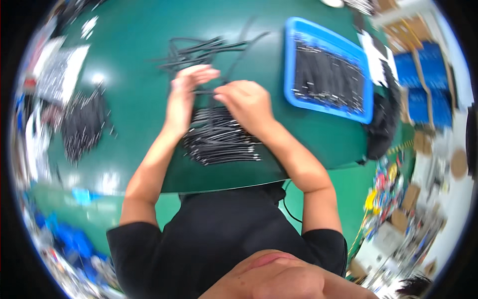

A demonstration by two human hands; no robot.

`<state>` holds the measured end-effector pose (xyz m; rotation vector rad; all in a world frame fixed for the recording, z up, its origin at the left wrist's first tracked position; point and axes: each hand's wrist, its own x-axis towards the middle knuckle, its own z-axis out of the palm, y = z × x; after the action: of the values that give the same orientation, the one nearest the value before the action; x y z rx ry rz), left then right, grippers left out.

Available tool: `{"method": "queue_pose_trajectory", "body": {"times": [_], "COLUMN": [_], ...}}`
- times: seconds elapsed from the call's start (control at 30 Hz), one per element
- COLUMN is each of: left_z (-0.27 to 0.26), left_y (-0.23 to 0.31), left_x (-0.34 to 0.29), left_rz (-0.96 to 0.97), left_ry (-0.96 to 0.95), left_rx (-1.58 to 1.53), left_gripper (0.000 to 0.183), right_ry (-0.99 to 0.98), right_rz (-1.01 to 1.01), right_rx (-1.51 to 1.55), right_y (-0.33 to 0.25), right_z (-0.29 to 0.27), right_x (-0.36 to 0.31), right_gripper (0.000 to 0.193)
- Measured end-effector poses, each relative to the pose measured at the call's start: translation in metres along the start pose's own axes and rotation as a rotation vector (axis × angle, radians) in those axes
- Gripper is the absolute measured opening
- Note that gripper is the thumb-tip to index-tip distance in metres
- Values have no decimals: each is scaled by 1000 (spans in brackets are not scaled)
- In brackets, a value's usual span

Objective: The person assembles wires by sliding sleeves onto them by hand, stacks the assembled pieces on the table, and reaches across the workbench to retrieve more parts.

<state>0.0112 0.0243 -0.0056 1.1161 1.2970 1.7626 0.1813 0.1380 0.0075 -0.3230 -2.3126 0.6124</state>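
Note:
Over the green table, my right hand (246,102) pinches a thin black cord (240,59), its fingertips closed on it. The loose part of this cord runs up and away from me, blurred. To its left, my left hand (184,97) is raised on its edge with fingers stretched to the right; a short dark piece of cord shows between the hands. Whether the left palm touches it is hidden. Right below the hands lies a pile of black cords with shiny tips (224,144), roughly side by side. Beyond the hands, more black cords (199,52) lie loosely scattered.
A blue tray (290,65) full of black tipped cords stands at the right. Another bundle of dark cords (84,124) lies at the left, near clear plastic bags (64,72). Some black bulky material (383,124) sits at the table's right edge. Blue boxes (430,65) stand farther right.

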Motion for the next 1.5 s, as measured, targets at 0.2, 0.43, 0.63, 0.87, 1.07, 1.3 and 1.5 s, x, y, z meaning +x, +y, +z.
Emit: {"method": "queue_pose_trajectory", "body": {"times": [0.2,0.43,0.63,0.87,1.07,1.3,1.5], "left_z": [14,13,14,9,-13,4,2], "left_y": [16,19,20,14,19,6,7], "left_x": [-9,-15,-17,-10,-5,-14,-16], "left_rz": [-40,-122,-124,3,-60,-128,-106], "left_ry": [-158,-278,-282,-256,208,113,95], "left_rx": [-97,-93,-111,21,235,542,513], "left_gripper": [90,94,96,96,42,14,16], "right_ry": [-36,-39,-44,-37,398,139,-233], "right_rz": [-32,-42,-50,-32,319,95,135], "right_rx": [38,54,59,-7,-662,-508,-180], "right_y": [-7,-8,-7,-9,29,21,-18], "right_z": [6,11,10,-1,-74,-50,17], "right_x": [3,1,0,5,36,30,2], "right_gripper": [16,17,16,16,13,26,32]}}
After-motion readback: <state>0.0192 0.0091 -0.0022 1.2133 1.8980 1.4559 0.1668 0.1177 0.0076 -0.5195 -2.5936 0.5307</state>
